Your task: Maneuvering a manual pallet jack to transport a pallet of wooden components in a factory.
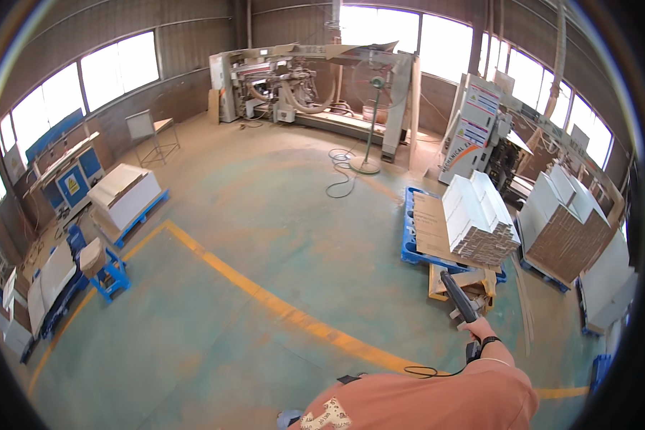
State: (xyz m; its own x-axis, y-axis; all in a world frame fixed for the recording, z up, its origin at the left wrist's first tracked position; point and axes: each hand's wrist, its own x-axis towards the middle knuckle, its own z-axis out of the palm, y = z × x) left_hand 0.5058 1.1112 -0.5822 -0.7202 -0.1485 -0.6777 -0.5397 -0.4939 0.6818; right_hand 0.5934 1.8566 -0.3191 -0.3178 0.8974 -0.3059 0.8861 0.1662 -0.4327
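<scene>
My right hand (478,328), with a dark band at the wrist, is stretched out to the right and closed round the near end of a long black handle (459,295). The handle leads toward a dusty yellow pallet truck (437,282) at the near edge of a blue pallet (408,247). Stacked on that pallet are long white boards (473,201), with a flat brown carton (428,222) beside them. A black cable (423,371) loops by my right arm. My left hand is out of view.
Another board stack (562,226) stands on a pallet at the right. Ahead are a large machine (308,93) and a stand fan (369,129) with its cord on the floor. A yellow line (258,290) crosses the floor. At left are a board stack (127,192) and a blue stool (106,272).
</scene>
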